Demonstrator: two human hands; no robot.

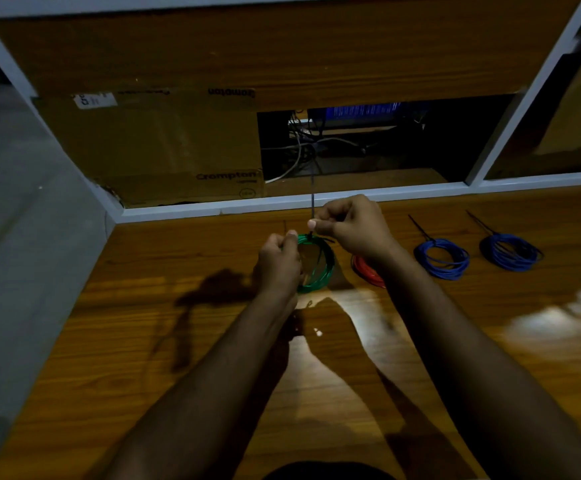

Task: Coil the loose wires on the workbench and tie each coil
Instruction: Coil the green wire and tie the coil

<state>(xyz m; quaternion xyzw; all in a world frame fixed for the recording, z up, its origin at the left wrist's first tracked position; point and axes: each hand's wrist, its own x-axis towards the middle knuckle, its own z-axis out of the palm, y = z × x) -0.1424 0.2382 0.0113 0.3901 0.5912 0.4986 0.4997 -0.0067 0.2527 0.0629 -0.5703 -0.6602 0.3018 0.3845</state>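
Observation:
A green wire coil (320, 268) is held upright above the wooden workbench (178, 306). My left hand (278, 261) grips its left side. My right hand (347, 225) pinches a black cable tie (312, 206) at the coil's top, and the tie's tail points up and away. Part of a red wire coil (368, 270) lies on the bench, mostly hidden behind my right wrist. Two blue wire coils (442, 258) (510, 252) lie to the right, each with a black tie tail sticking out.
A white frame rail (212, 207) runs along the bench's far edge. Behind it stand cardboard boxes (164, 147) and a dark opening with tangled cables (302, 147). A grey wall (22, 220) borders the left side.

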